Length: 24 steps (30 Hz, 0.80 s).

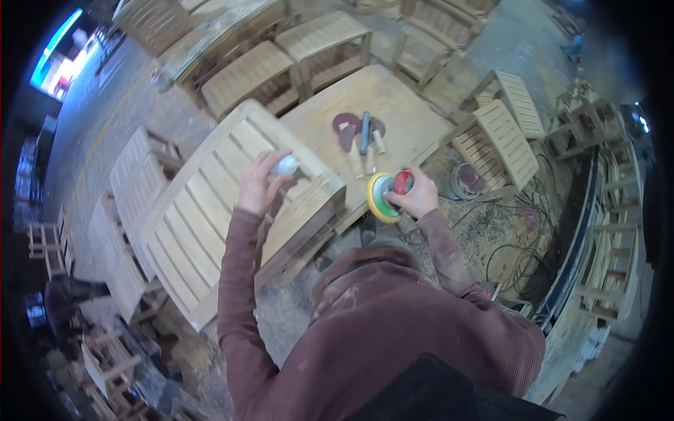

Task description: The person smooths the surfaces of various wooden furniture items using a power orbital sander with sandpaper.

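Note:
My left hand [261, 184] is closed around a small white bottle [286, 165], held over the slatted wooden panel [210, 210]. The fingers hide part of the bottle. In my right hand [421, 196] is a round orbital sander [383, 198] with a red top and a green and yellow pad. It is tipped on its side, with the pad facing left, near the front edge of the work table [404, 116]. On that table lie dark red sanding discs [345, 124], a blue-grey bar [365, 133] and several wooden-handled tools [355, 163].
Slatted wooden pieces [323, 35] stand behind the table, with slatted stools [495, 140] to the right. A bucket [467, 182] with sanding discs on top sits on the floor. Cables [523, 256] coil across the dusty floor at right. More slatted furniture [116, 252] stands at left.

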Motion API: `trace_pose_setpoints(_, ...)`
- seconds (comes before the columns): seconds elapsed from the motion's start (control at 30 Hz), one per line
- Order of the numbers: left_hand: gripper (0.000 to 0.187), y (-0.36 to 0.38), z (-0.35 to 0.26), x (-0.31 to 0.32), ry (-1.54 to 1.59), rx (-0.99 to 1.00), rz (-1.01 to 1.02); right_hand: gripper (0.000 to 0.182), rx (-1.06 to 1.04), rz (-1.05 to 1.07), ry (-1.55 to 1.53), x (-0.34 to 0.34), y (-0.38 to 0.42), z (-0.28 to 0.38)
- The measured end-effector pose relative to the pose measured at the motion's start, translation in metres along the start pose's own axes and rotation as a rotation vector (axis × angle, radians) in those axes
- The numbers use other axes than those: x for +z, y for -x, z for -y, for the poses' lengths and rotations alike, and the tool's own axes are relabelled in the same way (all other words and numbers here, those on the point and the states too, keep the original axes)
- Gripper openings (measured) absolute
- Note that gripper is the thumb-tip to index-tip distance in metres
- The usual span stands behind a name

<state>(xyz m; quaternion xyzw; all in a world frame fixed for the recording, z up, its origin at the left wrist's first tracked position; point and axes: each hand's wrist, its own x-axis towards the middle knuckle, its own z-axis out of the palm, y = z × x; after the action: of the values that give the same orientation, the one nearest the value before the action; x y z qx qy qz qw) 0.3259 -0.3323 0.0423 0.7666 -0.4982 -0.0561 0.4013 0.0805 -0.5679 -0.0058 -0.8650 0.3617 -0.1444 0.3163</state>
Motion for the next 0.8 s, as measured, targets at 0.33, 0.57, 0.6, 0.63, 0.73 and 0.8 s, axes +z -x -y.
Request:
trace_pose_setpoints(0.33, 0.043, 0.014, -0.005, -0.002, -0.401, 0.014, 0.098, 0.065, -0.031, 0.077, 0.014, 0.012, -0.003, -0.001)
trace_pose_setpoints(0.57, 0.035, 0.013, -0.015, 0.002, -0.617, 0.07, 0.124, 0.064, -0.051, 0.074, 0.026, 0.016, -0.011, 0.002)
trace_pose_setpoints(0.6, 0.035, 0.012, -0.016, 0.001, -0.618, 0.069, 0.125, 0.064, -0.051, 0.072, 0.02, 0.016, -0.011, 0.003)
trace_pose_setpoints(0.63, 0.035, 0.012, -0.018, -0.001, -0.615, 0.075, 0.127, 0.064, -0.052, 0.072, 0.019, 0.016, -0.012, 0.003)
trace_pose_setpoints(0.73, 0.036, 0.01, -0.019, 0.001, -0.622, 0.089, 0.124, 0.064, -0.064, 0.067, 0.008, 0.017, -0.012, 0.005)
trace_pose_setpoints(0.8, 0.037, 0.009, -0.017, 0.001, -0.633, 0.098, 0.119, 0.065, -0.073, 0.078, 0.009, 0.017, -0.013, 0.005)
